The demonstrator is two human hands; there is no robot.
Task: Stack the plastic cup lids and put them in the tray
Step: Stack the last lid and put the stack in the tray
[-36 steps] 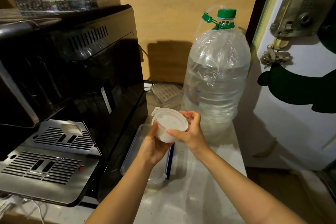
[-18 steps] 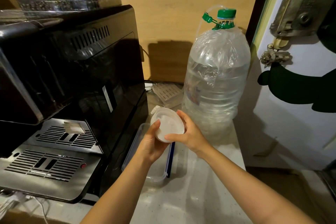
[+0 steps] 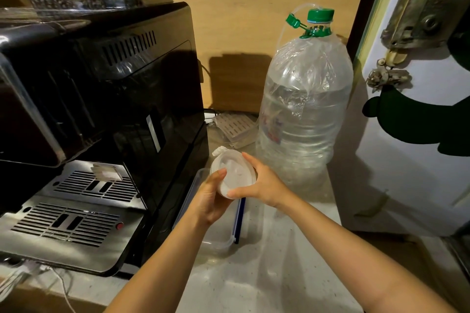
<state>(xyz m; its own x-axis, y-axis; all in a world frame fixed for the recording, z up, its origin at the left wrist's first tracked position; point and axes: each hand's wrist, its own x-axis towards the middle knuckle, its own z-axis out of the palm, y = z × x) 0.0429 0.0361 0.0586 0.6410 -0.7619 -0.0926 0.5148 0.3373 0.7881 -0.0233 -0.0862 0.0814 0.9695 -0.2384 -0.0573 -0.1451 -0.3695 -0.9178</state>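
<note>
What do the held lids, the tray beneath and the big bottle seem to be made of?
Lids: likely thin plastic, milky and translucent, slightly glossy.
Tray: clear rigid plastic; the counter shows through, blue clip on its side.
Bottle: clear ribbed plastic, dented, with a green cap.

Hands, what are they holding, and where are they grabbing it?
Both hold a small stack of plastic cup lids. The left hand cups it from below and the near-left edge; the right hand pinches the rim on the right side.
</note>
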